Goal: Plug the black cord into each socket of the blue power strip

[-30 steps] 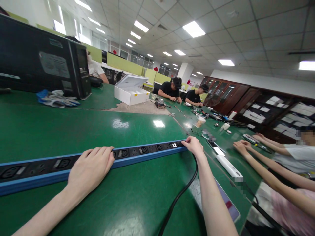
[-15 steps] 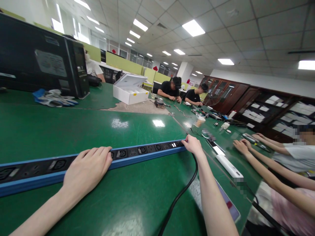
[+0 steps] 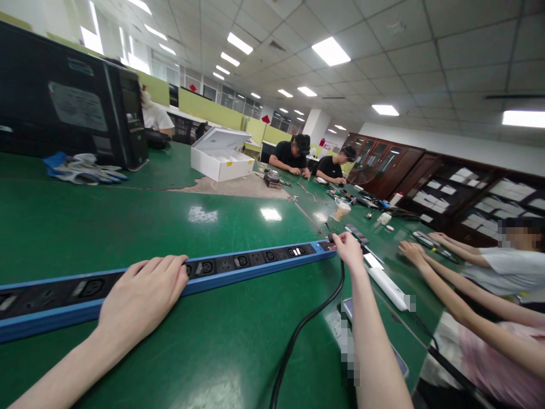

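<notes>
A long blue power strip (image 3: pixel 255 258) with a row of black sockets lies across the green table. My left hand (image 3: pixel 145 289) is closed over its middle part, fingers on the far edge and thumb side towards the right. At the strip's right end, my right hand (image 3: pixel 349 250) has its fingers pinched together by a small dark piece; what exactly is between them I cannot make out. Beside these fingers a bit of red shows on the end. From there a thick black cable (image 3: pixel 298 329) curves down towards me, passing left of my right forearm.
Right of my arm lie a phone (image 3: pixel 398 360), partly hidden, and a white power strip (image 3: pixel 387 288). Farther off are a white box (image 3: pixel 223 156), gloves (image 3: pixel 85 168) and a black computer case (image 3: pixel 72 102). Co-workers' hands (image 3: pixel 413 253) rest at the right.
My right hand has slid rightward along the strip's end, uncovering a blue section and a dark part with red. My left hand stays on the strip. The view has shifted slightly.
</notes>
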`<state>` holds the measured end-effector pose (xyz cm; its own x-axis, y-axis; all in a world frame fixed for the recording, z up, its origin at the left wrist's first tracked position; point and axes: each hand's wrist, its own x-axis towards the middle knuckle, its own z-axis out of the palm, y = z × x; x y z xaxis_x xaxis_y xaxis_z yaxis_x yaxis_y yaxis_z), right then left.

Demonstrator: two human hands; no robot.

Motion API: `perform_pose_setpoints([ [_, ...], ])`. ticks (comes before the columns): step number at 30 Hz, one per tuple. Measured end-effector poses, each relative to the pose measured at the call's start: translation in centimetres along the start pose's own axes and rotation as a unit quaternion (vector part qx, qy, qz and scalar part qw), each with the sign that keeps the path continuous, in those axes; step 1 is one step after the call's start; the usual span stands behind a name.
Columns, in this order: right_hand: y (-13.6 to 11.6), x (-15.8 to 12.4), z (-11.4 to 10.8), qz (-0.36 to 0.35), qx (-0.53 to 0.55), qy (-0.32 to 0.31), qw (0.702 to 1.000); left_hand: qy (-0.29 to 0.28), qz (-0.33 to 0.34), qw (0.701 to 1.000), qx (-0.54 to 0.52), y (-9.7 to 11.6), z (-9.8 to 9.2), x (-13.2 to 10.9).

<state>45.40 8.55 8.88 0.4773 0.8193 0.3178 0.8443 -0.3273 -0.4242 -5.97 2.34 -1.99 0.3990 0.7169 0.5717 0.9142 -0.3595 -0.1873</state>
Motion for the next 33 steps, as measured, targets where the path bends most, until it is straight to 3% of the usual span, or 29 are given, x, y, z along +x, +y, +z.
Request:
perform_pose_setpoints([
  [3, 2.0, 0.7, -1.0, 0.023, 0.059, 0.034, 0.997, 0.000, -0.001, 1.000, -0.003, 0.0, 0.2, -0.2],
  [7, 3.2, 1.5, -1.0, 0.028, 0.120, 0.009, 0.992, -0.011, 0.014, 1.000, 0.015, 0.0, 0.4, -0.3],
  [17, 1.3, 0.9, 1.3, -0.046, -0.059, -0.060, 0.995, -0.033, 0.035, 0.997, 0.066, 0.0, 0.1, -0.3],
  [25, 1.3, 1.4, 2.6, -0.094, -0.090, -0.057, 0.990, -0.057, 0.043, 0.994, 0.086, -0.3, 0.7, -0.5],
  [33, 1.5, 1.5, 2.9, -0.082, -0.103, -0.049, 0.990, -0.055, 0.028, 0.996, 0.070, -0.2, 0.5, -0.5],
])
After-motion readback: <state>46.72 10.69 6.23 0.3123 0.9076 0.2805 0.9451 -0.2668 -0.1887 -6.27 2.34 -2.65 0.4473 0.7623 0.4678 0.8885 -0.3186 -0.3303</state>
